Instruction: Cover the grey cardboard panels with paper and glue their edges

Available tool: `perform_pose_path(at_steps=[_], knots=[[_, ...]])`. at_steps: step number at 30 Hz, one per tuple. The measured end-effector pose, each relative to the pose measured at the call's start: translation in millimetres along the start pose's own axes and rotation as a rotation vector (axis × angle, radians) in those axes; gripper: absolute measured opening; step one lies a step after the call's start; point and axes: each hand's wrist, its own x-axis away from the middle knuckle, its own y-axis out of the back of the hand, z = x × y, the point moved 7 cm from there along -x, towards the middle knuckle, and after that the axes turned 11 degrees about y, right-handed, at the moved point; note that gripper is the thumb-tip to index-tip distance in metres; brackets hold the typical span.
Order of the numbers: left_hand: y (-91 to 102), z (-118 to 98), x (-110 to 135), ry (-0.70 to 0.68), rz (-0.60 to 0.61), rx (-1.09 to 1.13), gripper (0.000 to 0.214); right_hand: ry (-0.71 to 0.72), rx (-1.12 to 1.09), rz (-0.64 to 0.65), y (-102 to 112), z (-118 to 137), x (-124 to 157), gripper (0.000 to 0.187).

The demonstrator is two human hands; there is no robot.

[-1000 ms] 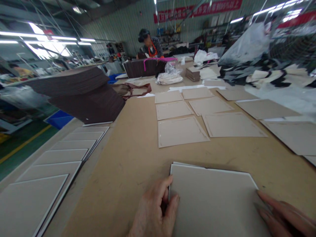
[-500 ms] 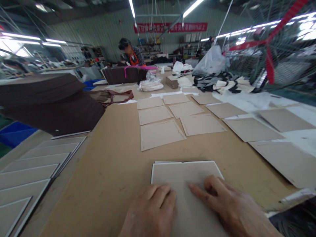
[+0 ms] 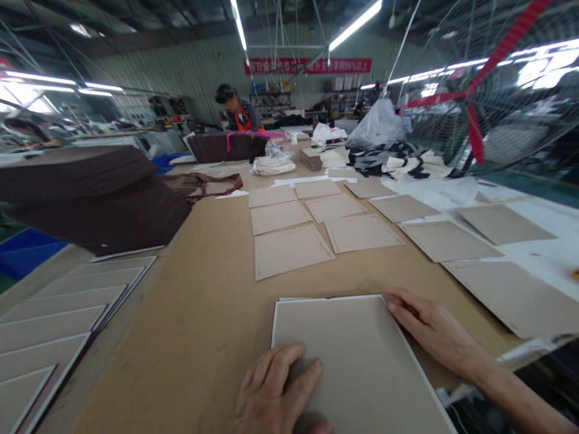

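Observation:
A beige rectangular board with a white border (image 3: 348, 355) lies on the tan worktable in front of me, a second edge peeking out beneath its far side. My left hand (image 3: 278, 386) rests on the near left part of this board, palm down, thumb and fingers apart. At the far right corner, my right hand (image 3: 423, 325) has its fingertips and thumb closed on the edge. The board's near end runs out of the picture.
Several loose beige panels (image 3: 292, 250) are spread in rows beyond the board and to the right. On the left, white-edged boards (image 3: 49, 328) overlap beside a tall dark brown stack (image 3: 90, 199). A fan (image 3: 470, 96) stands at right; a person (image 3: 244, 111) works at the far end.
My right hand has moved from the middle of the board outward to its far right corner. My left hand has shifted slightly and its thumb has spread. The view has turned a little right.

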Motion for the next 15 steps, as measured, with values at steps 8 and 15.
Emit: perform_pose_path(at_steps=[8,15], knots=[[-7.3,4.0,3.4,0.009,-0.136,0.038,0.056,-0.037,-0.145,-0.065,-3.4,-8.5,-13.0,0.037],[-22.2,17.2,15.1,0.328,-0.075,0.177,0.080,-0.124,-0.451,-0.308,21.2,5.4,-0.5,0.035]])
